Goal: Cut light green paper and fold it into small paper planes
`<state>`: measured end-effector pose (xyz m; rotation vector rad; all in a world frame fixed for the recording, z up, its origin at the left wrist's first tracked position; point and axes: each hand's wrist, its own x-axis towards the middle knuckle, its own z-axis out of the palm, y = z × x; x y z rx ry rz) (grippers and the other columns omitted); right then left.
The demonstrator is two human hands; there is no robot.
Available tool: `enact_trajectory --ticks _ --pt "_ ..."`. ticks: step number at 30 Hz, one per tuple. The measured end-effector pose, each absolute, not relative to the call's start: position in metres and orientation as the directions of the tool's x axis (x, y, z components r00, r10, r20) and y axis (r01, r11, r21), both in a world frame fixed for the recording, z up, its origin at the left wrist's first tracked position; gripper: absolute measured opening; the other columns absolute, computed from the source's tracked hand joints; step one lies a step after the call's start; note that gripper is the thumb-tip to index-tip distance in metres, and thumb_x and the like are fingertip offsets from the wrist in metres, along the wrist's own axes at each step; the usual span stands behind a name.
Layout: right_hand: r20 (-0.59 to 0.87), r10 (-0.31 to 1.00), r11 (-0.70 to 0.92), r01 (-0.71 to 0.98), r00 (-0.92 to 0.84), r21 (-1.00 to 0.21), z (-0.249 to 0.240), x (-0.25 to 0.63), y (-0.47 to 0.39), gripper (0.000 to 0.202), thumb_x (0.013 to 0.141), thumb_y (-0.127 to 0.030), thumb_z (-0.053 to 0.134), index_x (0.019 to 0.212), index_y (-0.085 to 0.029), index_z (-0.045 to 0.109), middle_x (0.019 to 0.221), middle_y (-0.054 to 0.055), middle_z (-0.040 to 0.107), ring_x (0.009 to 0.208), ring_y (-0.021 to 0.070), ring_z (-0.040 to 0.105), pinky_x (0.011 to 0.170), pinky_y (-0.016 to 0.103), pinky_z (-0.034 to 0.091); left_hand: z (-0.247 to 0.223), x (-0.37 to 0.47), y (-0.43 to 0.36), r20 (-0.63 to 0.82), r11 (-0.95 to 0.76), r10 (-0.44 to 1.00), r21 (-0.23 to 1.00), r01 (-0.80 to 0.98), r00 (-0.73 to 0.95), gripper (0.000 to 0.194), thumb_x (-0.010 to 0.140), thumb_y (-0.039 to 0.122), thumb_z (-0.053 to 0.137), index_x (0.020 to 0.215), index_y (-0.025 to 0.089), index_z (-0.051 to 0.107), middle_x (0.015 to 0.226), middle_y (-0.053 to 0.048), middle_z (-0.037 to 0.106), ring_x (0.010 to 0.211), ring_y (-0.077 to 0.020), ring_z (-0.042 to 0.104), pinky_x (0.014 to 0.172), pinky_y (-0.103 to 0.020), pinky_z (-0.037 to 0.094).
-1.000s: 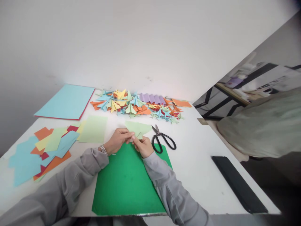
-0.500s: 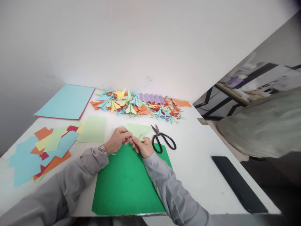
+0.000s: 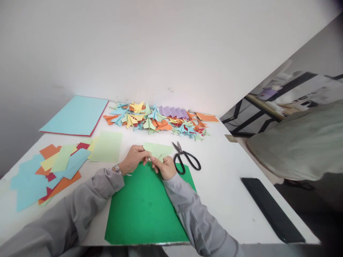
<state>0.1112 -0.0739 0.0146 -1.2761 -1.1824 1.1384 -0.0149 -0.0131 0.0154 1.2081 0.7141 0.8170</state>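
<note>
Between my two hands is a pale green sheet of paper (image 3: 158, 147), partly folded, its wide edge facing away from me. My left hand (image 3: 134, 159) pinches its near left part with thumb and fingers. My right hand (image 3: 166, 166) grips the near right part, its thumb almost touching the left one. The fingers hide the nearest corner of the paper. Both hands are over the far end of a green mat (image 3: 147, 207). Just right of my right hand lie black-handled scissors (image 3: 182, 155), blades pointing away.
A heap of folded paper planes (image 3: 150, 119) runs along the wall. Loose coloured paper pieces (image 3: 63, 157) and a large light blue sheet (image 3: 76, 115) lie left. Toward the right edge rests a long black object (image 3: 270, 208). A person in pale clothing (image 3: 294, 142) is beyond the table.
Both hands stay almost in place, still pinching the pale green paper. Only slight finger movement shows. The person at the right has shifted a little.
</note>
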Motion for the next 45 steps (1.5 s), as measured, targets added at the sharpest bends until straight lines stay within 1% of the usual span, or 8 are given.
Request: enact_trajectory --ticks 6,13,20,27,32,37,41,45 --pt "-0.020 0.997 -0.021 0.011 0.075 -1.000 0.0160 0.1108 -0.0731 0.042 0.068 -0.047 0.059 0.042 -0.015 0.053 0.030 -0.004 0.043 0.027 0.0053 0.035 0.033 0.020 0.026 0.0190 -0.0132 -0.0146 -0.084 0.224 0.849 0.951 -0.211 0.521 0.022 0.063 0.020 0.061 0.045 0.011 0.053 0.039 0.003 0.049 0.032 -0.0071 0.043 0.032 -0.020 0.031" --pt "-0.047 0.996 -0.045 -0.033 0.075 -0.998 0.0136 0.1114 -0.0722 0.039 0.068 -0.044 0.059 0.043 -0.014 0.053 0.030 -0.004 0.043 0.027 0.0050 0.035 0.033 0.020 0.025 0.0207 -0.0116 -0.0155 -0.122 0.278 0.844 0.932 -0.232 0.523 0.028 0.065 0.030 0.063 0.047 0.011 0.052 0.041 0.001 0.051 0.032 -0.0079 0.044 0.032 -0.021 0.031" --pt "-0.051 0.996 -0.047 -0.061 0.068 -0.997 0.0129 0.1094 -0.0724 0.037 0.065 -0.042 0.061 0.042 -0.015 0.051 0.033 -0.004 0.044 0.027 0.0052 0.036 0.031 0.020 0.025 0.0132 -0.0129 -0.0144 -0.028 0.125 0.843 0.981 -0.146 0.537 0.025 0.061 0.031 0.069 0.052 0.011 0.056 0.040 0.003 0.049 0.035 -0.0052 0.041 0.035 -0.019 0.030" --pt "0.010 0.998 0.011 -0.012 0.062 -1.000 0.0174 0.1085 -0.0735 0.036 0.068 -0.040 0.060 0.044 -0.015 0.053 0.036 -0.003 0.047 0.029 0.0049 0.036 0.032 0.019 0.026 0.0195 -0.0102 -0.0179 -0.130 0.283 0.818 0.939 -0.195 0.561 0.033 0.059 0.037 0.070 0.053 0.010 0.053 0.042 0.001 0.050 0.035 -0.0071 0.045 0.034 -0.019 0.032" --pt "-0.007 0.995 -0.008 0.005 0.099 -1.000 0.0150 0.1092 -0.0735 0.037 0.069 -0.042 0.060 0.044 -0.015 0.052 0.035 -0.003 0.047 0.029 0.0052 0.036 0.032 0.020 0.026 0.0212 -0.0089 -0.0178 -0.163 0.315 0.818 0.929 -0.192 0.552 0.037 0.066 0.043 0.064 0.052 0.011 0.050 0.041 0.002 0.048 0.034 -0.0073 0.044 0.034 -0.020 0.032" --pt "-0.014 0.994 -0.015 0.003 0.107 -1.000 0.0156 0.1096 -0.0720 0.040 0.067 -0.045 0.059 0.041 -0.015 0.051 0.033 -0.003 0.044 0.027 0.0049 0.035 0.031 0.019 0.026 0.0169 -0.0102 -0.0162 -0.106 0.265 0.797 0.946 -0.187 0.595 0.028 0.061 0.034 0.070 0.060 0.010 0.056 0.050 0.001 0.054 0.040 -0.0067 0.047 0.039 -0.020 0.034" --pt "0.006 0.995 0.000 0.060 0.095 -0.998 0.0190 0.1082 -0.0732 0.039 0.067 -0.045 0.059 0.043 -0.016 0.051 0.034 -0.004 0.045 0.027 0.0046 0.035 0.029 0.019 0.025 0.0164 -0.0113 -0.0156 -0.137 0.316 0.795 0.925 -0.210 0.591 0.026 0.059 0.029 0.071 0.054 0.009 0.055 0.046 0.001 0.052 0.040 -0.0063 0.045 0.041 -0.020 0.035" --pt "0.011 0.997 0.004 0.090 0.077 -0.996 0.0203 0.1070 -0.0742 0.040 0.068 -0.045 0.058 0.043 -0.016 0.050 0.034 -0.004 0.044 0.026 0.0039 0.033 0.028 0.018 0.025 0.0183 -0.0113 -0.0160 -0.165 0.354 0.797 0.907 -0.228 0.581 0.029 0.058 0.030 0.071 0.049 0.009 0.052 0.042 0.002 0.049 0.037 -0.0058 0.043 0.038 -0.019 0.032"
